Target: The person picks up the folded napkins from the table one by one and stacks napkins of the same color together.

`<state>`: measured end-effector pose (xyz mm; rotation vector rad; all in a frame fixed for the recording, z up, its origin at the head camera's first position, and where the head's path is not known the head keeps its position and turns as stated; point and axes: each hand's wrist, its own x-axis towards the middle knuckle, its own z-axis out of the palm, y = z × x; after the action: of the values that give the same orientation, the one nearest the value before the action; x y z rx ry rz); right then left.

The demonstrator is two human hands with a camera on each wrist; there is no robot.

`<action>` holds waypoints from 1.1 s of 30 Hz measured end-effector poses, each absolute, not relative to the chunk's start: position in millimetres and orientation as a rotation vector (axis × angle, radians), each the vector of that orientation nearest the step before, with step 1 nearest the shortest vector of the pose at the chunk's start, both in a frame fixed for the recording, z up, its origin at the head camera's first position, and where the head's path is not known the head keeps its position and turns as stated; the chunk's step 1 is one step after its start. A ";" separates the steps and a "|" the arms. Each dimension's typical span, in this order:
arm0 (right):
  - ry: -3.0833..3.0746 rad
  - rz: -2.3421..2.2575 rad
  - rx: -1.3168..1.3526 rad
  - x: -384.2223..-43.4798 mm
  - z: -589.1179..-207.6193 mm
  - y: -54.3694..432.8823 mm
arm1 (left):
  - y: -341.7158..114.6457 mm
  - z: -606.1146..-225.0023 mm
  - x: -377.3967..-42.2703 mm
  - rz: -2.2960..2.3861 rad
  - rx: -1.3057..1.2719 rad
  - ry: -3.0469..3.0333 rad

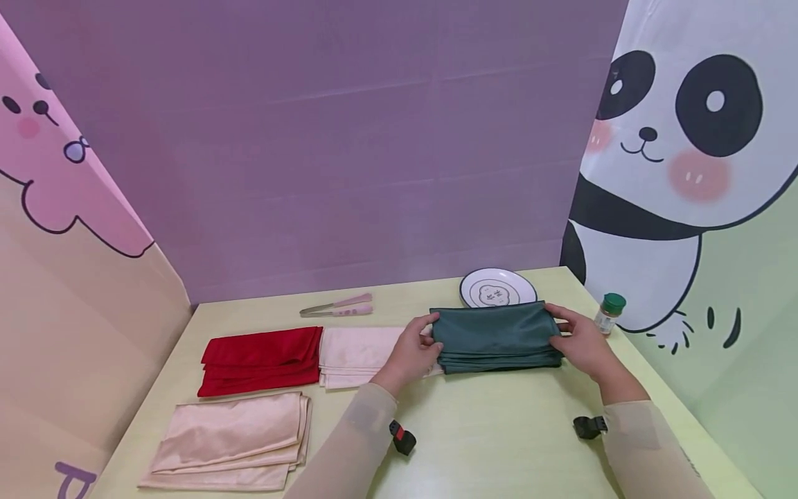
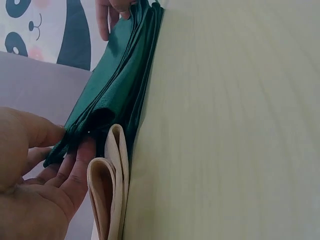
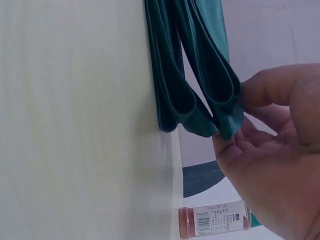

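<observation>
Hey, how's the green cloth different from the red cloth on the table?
Color: the green cloth is dark teal green, while the red cloth is bright red.
Handling: the left hand and right hand pinch the green cloth at its ends; neither touches the red cloth.
Place: the green cloth is in front of the plate, the red cloth farther left.
Both are folded into layered, oblong stacks.

Your left hand (image 1: 413,351) and the green cloth (image 1: 495,333) hide part of the white cloth (image 1: 355,353), and the green cloth covers the near rim of the plate (image 1: 492,285). In the right wrist view, your right hand (image 1: 584,346) hides most of the bottle's cap (image 3: 255,221); the finest print on its label (image 3: 220,219) is too small to read. The head view's bottom edge cuts off your sleeves (image 1: 349,450).
</observation>
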<state>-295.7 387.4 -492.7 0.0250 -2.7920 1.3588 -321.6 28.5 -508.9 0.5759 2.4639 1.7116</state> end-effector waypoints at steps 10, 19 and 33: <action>-2.828 1.172 -0.014 -292.3 -493.3 391.5 | 32.3 -509.1 -321.8 1.633 0.618 2.461; -2.852 1.099 -0.010 -291.5 -496.7 395.0 | 35.6 -507.6 -317.6 1.647 0.630 2.415; -2.843 1.069 -0.014 -287.8 -494.7 397.2 | 35.6 -504.8 -315.1 1.673 0.643 2.343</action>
<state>-287.8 397.2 -494.7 -0.0137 -2.8427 1.0691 -315.1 35.6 -504.8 0.6431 2.3430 1.6734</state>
